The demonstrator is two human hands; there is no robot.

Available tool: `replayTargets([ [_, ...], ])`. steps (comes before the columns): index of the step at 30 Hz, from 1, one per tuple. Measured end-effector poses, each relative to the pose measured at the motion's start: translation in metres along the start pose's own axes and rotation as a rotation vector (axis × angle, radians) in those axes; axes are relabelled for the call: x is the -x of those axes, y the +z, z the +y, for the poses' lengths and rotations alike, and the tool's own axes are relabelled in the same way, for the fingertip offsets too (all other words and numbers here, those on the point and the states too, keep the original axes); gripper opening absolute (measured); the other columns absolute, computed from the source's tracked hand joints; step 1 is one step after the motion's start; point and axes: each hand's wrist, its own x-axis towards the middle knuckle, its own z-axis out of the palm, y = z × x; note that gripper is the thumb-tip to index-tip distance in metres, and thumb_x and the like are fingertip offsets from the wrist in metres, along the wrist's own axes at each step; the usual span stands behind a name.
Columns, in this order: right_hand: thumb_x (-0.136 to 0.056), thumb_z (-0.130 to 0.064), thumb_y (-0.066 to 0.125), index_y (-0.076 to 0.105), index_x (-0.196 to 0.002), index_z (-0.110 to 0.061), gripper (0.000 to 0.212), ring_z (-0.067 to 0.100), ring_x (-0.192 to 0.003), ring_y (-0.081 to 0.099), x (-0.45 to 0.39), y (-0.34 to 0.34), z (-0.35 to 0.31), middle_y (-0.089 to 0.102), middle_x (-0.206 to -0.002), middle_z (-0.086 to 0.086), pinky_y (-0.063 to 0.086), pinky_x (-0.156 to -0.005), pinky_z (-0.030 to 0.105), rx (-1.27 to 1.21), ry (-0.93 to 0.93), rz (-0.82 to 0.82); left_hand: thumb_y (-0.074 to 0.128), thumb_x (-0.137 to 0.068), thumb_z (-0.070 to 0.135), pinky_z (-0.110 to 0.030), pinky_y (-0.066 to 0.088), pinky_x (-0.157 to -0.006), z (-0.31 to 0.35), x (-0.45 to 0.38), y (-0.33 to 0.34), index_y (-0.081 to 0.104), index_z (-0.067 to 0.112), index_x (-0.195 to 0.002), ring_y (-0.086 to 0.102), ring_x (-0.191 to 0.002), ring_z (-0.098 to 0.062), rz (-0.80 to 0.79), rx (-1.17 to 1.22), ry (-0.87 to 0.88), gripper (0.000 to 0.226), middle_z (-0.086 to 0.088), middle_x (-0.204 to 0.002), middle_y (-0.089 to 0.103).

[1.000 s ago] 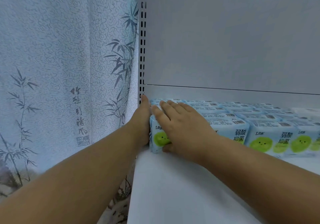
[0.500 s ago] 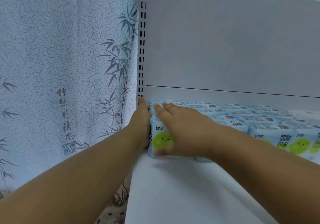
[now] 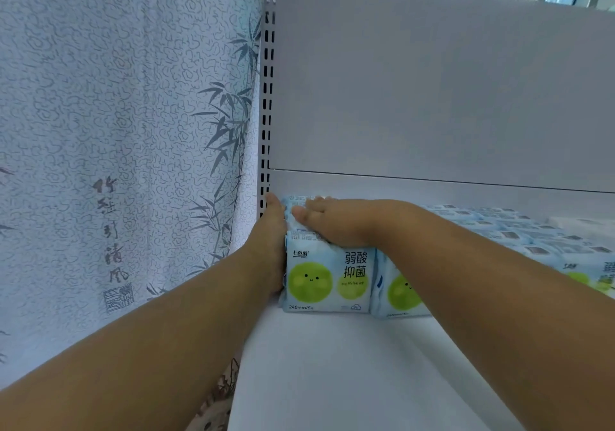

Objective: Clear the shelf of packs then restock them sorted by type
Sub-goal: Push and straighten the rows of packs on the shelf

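At the centre of the frame, on the white shelf (image 3: pixel 332 380), light-blue packs (image 3: pixel 327 279) with green smiley faces stand in rows running right. The left hand (image 3: pixel 271 247) lies flat against the leftmost row's outer side, fingers straight. The right hand (image 3: pixel 339 219) rests on top of that row, fingers extended and touching the wrappers. A bamboo-print curtain (image 3: pixel 116 164) fills the left.

Both forearms extended forward; left hand (image 3: pixel 271 247) flat, edge-on; right hand (image 3: pixel 339 222) palm-down, fingers (image 3: pixel 307 211) straight, together

Both forearms (image 3: pixel 159 340) bare, apparently no sleeves or jewellery.
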Motion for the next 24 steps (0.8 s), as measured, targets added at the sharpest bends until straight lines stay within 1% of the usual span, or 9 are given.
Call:
replayTargets([
  [2, -0.109, -0.035, 0.015, 0.004, -0.157, -0.022, 0.051, 0.029, -0.15, 0.005, -0.005, -0.002, 0.006, 0.007, -0.164, 0.011, 0.008, -0.118, 0.043, -0.008, 0.011, 0.036, 0.022, -0.092, 0.074, -0.04, 0.049, -0.068, -0.001, 0.0, 0.0, 0.068, 0.017, -0.088, 0.072, -0.06, -0.028, 0.003, -0.013, 0.04, 0.073, -0.015, -0.076, 0.074],
  [3, -0.108, -0.039, 0.013, 0.002, -0.157, -0.022, 0.053, 0.029, -0.151, -0.001, -0.009, -0.003, 0.009, 0.003, -0.164, 0.01, 0.004, -0.119, 0.045, 0.003, 0.032, 0.041, 0.02, -0.093, 0.072, -0.039, 0.048, -0.067, -0.002, -0.001, 0.0, 0.067, 0.018, -0.088, 0.072, -0.058, -0.027, 0.004, -0.024, 0.044, 0.072, -0.014, -0.074, 0.074],
  [6, -0.101, -0.056, 0.005, -0.002, -0.157, -0.023, 0.065, 0.028, -0.15, -0.012, -0.02, 0.003, 0.018, -0.007, -0.164, 0.011, -0.002, -0.121, 0.053, 0.034, 0.076, -0.021, 0.021, -0.092, 0.074, -0.038, 0.05, -0.067, -0.002, -0.003, 0.001, 0.067, 0.018, -0.094, 0.073, -0.061, -0.029, 0.015, -0.049, 0.036, 0.073, -0.014, -0.078, 0.075],
  [10, -0.096, -0.067, 0.006, -0.007, -0.156, -0.026, 0.074, 0.027, -0.15, -0.014, -0.027, 0.012, 0.022, -0.012, -0.163, 0.009, -0.004, -0.12, 0.054, 0.048, 0.095, -0.049, 0.029, -0.089, 0.077, -0.04, 0.053, -0.075, -0.002, -0.002, -0.001, 0.066, 0.02, -0.113, 0.074, -0.078, -0.033, -0.008, -0.043, -0.021, 0.073, -0.018, -0.098, 0.074],
  [14, -0.095, -0.069, 0.008, -0.006, -0.156, -0.027, 0.075, 0.027, -0.15, -0.013, -0.028, 0.009, 0.021, -0.011, -0.164, 0.008, -0.005, -0.118, 0.054, 0.033, 0.101, -0.053, 0.03, -0.089, 0.076, -0.04, 0.055, -0.077, -0.002, 0.002, -0.001, 0.06, 0.02, -0.129, 0.07, -0.094, -0.033, -0.057, -0.014, -0.032, 0.075, -0.019, -0.116, 0.07],
  [16, -0.095, -0.07, 0.009, -0.005, -0.156, -0.028, 0.076, 0.026, -0.15, -0.011, -0.03, 0.008, 0.022, -0.01, -0.164, 0.007, -0.006, -0.118, 0.053, 0.014, 0.099, -0.054, 0.03, -0.091, 0.075, -0.04, 0.055, -0.072, 0.0, 0.005, 0.002, 0.061, 0.018, -0.126, 0.072, -0.088, -0.033, -0.061, -0.004, -0.016, 0.074, -0.019, -0.11, 0.072],
  [19, -0.094, -0.071, 0.01, -0.003, -0.157, -0.027, 0.077, 0.026, -0.151, -0.01, -0.031, 0.01, 0.022, -0.008, -0.164, 0.007, -0.005, -0.118, 0.052, -0.013, 0.109, -0.06, 0.029, -0.094, 0.07, -0.039, 0.052, -0.067, 0.002, 0.005, 0.006, 0.064, 0.015, -0.11, 0.074, -0.071, -0.031, -0.035, 0.002, 0.009, 0.067, -0.017, -0.089, 0.075],
  [22, -0.096, -0.068, 0.009, 0.003, -0.157, -0.027, 0.074, 0.025, -0.152, -0.002, -0.027, 0.008, 0.02, -0.001, -0.165, 0.007, -0.002, -0.119, 0.05, -0.04, 0.089, -0.041, 0.029, -0.092, 0.073, -0.041, 0.052, -0.074, 0.0, 0.009, 0.005, 0.065, 0.014, -0.115, 0.073, -0.082, -0.033, -0.044, -0.004, -0.001, 0.073, -0.019, -0.101, 0.074],
  [24, -0.099, -0.063, 0.01, 0.01, -0.157, -0.026, 0.069, 0.023, -0.151, 0.009, -0.017, 0.001, 0.025, 0.009, -0.164, 0.002, 0.004, -0.12, 0.046, -0.112, 0.071, 0.016, 0.027, -0.092, 0.073, -0.039, 0.054, -0.07, -0.002, 0.01, 0.003, 0.065, 0.014, -0.112, 0.074, -0.076, -0.033, -0.053, -0.032, 0.0, 0.073, -0.02, -0.095, 0.074],
])
